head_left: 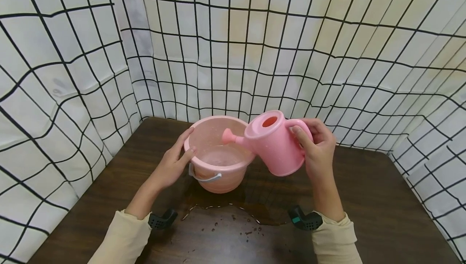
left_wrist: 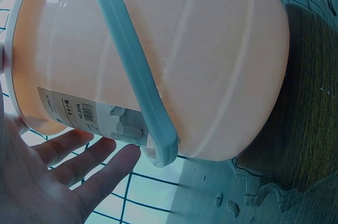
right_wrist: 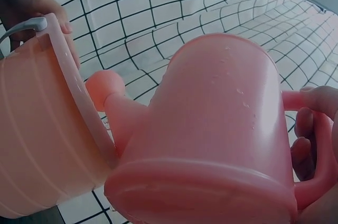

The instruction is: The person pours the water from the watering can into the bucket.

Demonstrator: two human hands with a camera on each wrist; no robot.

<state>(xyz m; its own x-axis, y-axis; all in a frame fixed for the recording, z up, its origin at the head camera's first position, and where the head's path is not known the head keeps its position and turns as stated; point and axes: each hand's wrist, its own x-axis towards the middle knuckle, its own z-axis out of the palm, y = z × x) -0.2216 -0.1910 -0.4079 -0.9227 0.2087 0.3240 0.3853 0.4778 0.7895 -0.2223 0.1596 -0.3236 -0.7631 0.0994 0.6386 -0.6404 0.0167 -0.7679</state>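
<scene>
A pale pink bucket (head_left: 218, 179) stands on the dark wooden table, with clear water (head_left: 222, 156) inside and its light grey-blue handle (left_wrist: 129, 49) hanging down. My left hand (head_left: 172, 165) holds its left rim, the thumb over the edge; in the left wrist view the other fingers (left_wrist: 108, 168) spread along the outside by a printed label (left_wrist: 87, 113). My right hand (head_left: 318, 146) grips the handle of a pink watering can (head_left: 278, 148), which is raised and tilted left. The spout's round head (head_left: 228, 136) hangs over the bucket's opening. Droplets cling to the can's body (right_wrist: 222, 118).
A puddle (head_left: 233, 211) and scattered drops lie on the table (head_left: 364, 199) in front of the bucket. White sheeting with a black grid (head_left: 225, 53) encloses the table at the back and sides.
</scene>
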